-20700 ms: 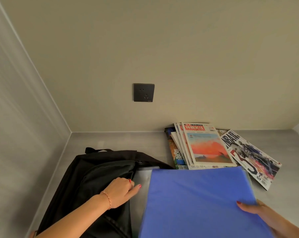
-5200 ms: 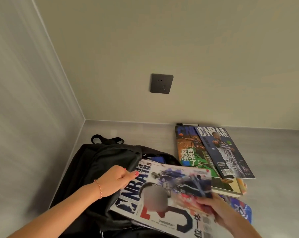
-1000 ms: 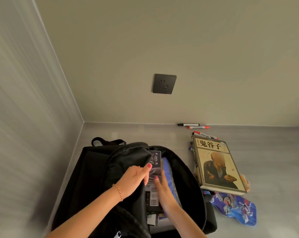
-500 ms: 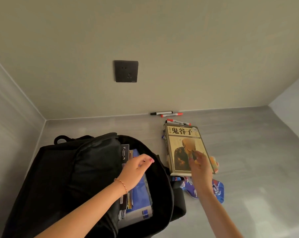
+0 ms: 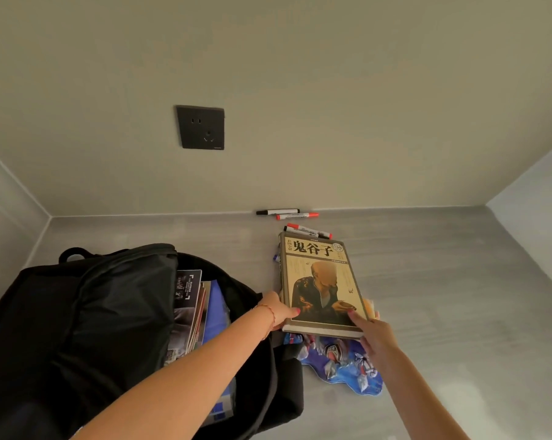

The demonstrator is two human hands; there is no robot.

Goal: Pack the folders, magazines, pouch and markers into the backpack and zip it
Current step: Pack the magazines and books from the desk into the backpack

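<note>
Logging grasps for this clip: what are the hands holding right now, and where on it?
Both hands grip the tan hardcover book at its near end: left hand at the near-left corner, right hand at the near-right corner.

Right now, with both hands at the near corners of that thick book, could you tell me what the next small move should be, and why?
Probably lift the book and swing it left into the open backpack. The left hand and right hand already hold its near corners, the bag gapes beside it with magazines inside, and the book covers the blue pouch, which still needs packing.
</note>
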